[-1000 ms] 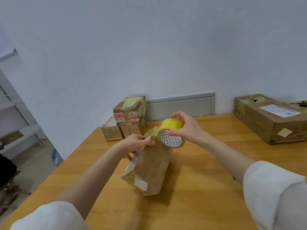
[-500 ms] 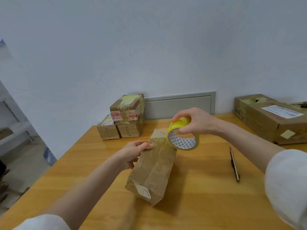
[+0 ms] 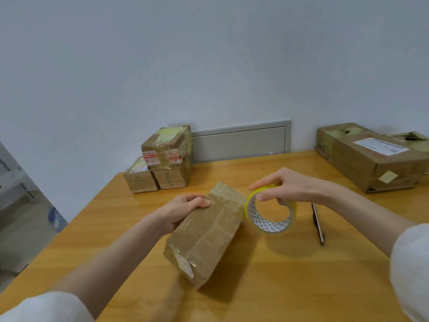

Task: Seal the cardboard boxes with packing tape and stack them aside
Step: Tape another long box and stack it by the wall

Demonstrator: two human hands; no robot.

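**Yellow tape roll pulled clear of the box**

Yellow-rimmed, with a white patterned core, the tape roll (image 3: 269,225) now hangs under the right hand (image 3: 292,187), just beside the far right corner of the cardboard box (image 3: 209,231). A second ago it was pressed against the box's far end, close to the left hand (image 3: 183,210). It has since swung out to the right and lifted slightly. No strip of tape can be made out between roll and box.

The hands are apart. The left hand's fingers curl over the box's far left edge and grip it. The right hand pinches the roll's upper rim, with fingers through the core.

The box lies on the tabletop (image 3: 278,287) between the two forearms, its long side running away from the person. It is a narrow, crumpled brown carton, and glossy clear tape already wrinkles across its top and near end. It therefore looks close to sealed, and one more pass or a cut probably remains before stacking.

A slim dark pen (image 3: 318,224) lies beyond the right wrist. A stack of small boxes (image 3: 167,159), taped and labelled, stands past the left hand. A long carton (image 3: 371,159) with a printed label sits far out to the right.
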